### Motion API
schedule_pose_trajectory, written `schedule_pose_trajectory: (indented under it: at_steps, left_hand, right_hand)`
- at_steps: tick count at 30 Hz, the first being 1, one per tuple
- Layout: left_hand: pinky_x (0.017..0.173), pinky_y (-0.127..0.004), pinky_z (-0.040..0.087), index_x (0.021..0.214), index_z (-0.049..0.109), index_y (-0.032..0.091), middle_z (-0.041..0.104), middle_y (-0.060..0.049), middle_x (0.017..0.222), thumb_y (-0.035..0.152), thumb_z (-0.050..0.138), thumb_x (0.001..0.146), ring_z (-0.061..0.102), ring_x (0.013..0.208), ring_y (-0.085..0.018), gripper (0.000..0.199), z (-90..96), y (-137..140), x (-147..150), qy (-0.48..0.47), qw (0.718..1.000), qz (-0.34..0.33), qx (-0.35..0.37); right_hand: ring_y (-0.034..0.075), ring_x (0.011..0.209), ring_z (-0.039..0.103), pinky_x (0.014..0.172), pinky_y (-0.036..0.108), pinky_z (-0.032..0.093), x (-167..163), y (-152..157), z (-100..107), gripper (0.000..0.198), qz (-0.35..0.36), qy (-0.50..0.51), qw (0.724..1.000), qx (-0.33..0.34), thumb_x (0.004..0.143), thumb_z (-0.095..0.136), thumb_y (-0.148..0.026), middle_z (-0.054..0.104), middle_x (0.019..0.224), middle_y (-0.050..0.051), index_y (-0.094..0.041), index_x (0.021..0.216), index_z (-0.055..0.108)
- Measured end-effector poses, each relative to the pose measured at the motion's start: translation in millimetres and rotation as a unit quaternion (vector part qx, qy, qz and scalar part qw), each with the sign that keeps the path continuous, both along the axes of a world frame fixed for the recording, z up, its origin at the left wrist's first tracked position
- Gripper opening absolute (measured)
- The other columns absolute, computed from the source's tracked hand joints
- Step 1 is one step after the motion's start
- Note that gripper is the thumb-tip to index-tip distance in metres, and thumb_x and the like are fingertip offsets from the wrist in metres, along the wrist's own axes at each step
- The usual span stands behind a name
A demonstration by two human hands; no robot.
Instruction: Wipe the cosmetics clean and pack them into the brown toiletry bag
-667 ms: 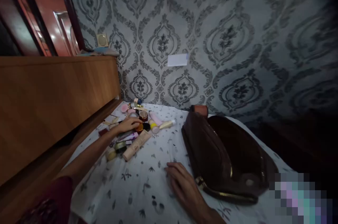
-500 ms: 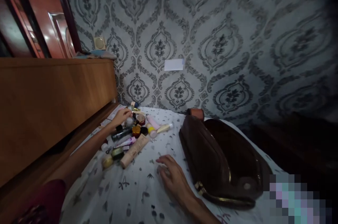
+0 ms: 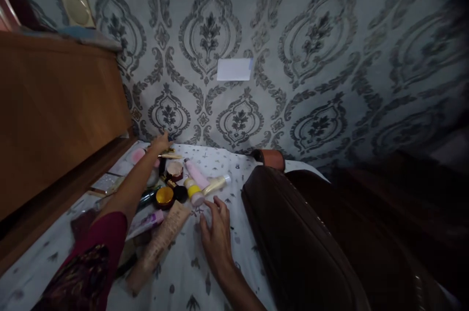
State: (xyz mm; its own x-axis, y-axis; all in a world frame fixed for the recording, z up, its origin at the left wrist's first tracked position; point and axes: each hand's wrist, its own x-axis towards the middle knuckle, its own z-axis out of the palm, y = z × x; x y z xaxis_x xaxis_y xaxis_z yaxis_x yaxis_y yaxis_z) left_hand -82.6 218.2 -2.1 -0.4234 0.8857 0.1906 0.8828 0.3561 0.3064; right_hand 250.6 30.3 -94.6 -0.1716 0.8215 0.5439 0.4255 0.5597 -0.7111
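My left hand [image 3: 160, 143] reaches to the far end of a pile of cosmetics, close to the wall. Its fingers are small and mostly hidden, and a dark bit of something shows beside them. My right hand [image 3: 217, 233] is open over the sheet, fingers apart, holding nothing. Its fingertips are close to a yellow-banded bottle with a pink cap [image 3: 194, 192]. Around these lie a cream tube [image 3: 216, 185], a pink tube [image 3: 197, 173], an amber-lidded jar [image 3: 164, 197], a dark red jar [image 3: 175, 171] and a long beige tube [image 3: 161, 242].
A large brown leather bag [image 3: 286, 233] stands open on the right. Behind it is a brown cylindrical object [image 3: 273, 159] by the patterned wall [image 3: 238, 120]. A wooden cabinet [image 3: 62, 120] borders the left side. The patterned sheet [image 3: 183, 277] lies under everything.
The view has come closer to the wall and pile. My left hand has reached farther back, and my right hand has moved forward to beside the yellow-banded bottle.
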Motion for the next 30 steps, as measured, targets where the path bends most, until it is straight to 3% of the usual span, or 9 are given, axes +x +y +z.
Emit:
schedule_pose_trajectory:
  at_steps: [5,12,15,19,26,30]
  left_hand:
    - [0.094,-0.049,0.046,0.130,0.057,0.024,0.064,-0.017,0.123,0.030,0.067,0.081,0.059,0.115,-0.038,0.051,-5.9,9,2,0.020,0.999,0.033,-0.026]
    - [0.097,-0.043,0.046,0.123,0.061,0.023,0.061,-0.012,0.126,0.027,0.061,0.089,0.058,0.117,-0.030,0.035,10.5,-5,25,0.032,0.998,-0.057,0.026]
    - [0.089,-0.042,0.054,0.121,0.060,0.017,0.063,-0.009,0.120,0.035,0.061,0.093,0.063,0.105,-0.023,0.034,16.2,-3,37,0.010,0.994,-0.107,0.023]
    - [0.085,-0.041,0.057,0.120,0.060,0.015,0.064,-0.009,0.119,0.037,0.060,0.094,0.065,0.100,-0.021,0.034,19.2,4,45,-0.003,0.994,-0.101,0.044]
    - [0.093,-0.047,0.054,0.127,0.056,0.017,0.058,-0.011,0.130,0.035,0.061,0.094,0.061,0.112,-0.025,0.039,0.1,17,52,-0.023,0.997,-0.051,0.061]
    - [0.090,-0.045,0.055,0.126,0.057,0.017,0.060,-0.011,0.127,0.035,0.061,0.094,0.062,0.108,-0.023,0.037,-11.6,18,59,-0.054,0.993,-0.099,0.031]
  right_hand:
    - [0.030,0.130,0.047,0.106,0.052,0.044,0,1,1,0.034,0.001,0.008,0.999,-0.031,0.089,0.045,-0.021,0.051,0.133,0.015,-0.022,0.119,0.061]
    - [0.031,0.127,0.050,0.105,0.053,0.044,2,3,2,0.032,0.012,0.005,0.999,-0.029,0.089,0.045,-0.022,0.053,0.129,0.016,-0.019,0.116,0.062]
    - [0.031,0.127,0.049,0.105,0.053,0.043,2,5,1,0.031,0.016,0.010,0.999,-0.032,0.089,0.045,-0.023,0.053,0.129,0.016,-0.019,0.115,0.062]
    - [0.031,0.126,0.050,0.105,0.053,0.043,1,7,-2,0.031,0.022,0.007,0.999,-0.038,0.089,0.045,-0.023,0.053,0.128,0.016,-0.019,0.115,0.062]
    - [0.031,0.125,0.052,0.103,0.050,0.045,2,7,-3,0.031,0.010,0.012,0.999,-0.037,0.089,0.045,-0.025,0.055,0.127,0.016,-0.019,0.113,0.064]
    - [0.032,0.125,0.051,0.104,0.052,0.043,3,6,0,0.032,0.017,0.012,0.998,-0.051,0.089,0.045,-0.027,0.055,0.127,0.016,-0.018,0.113,0.064]
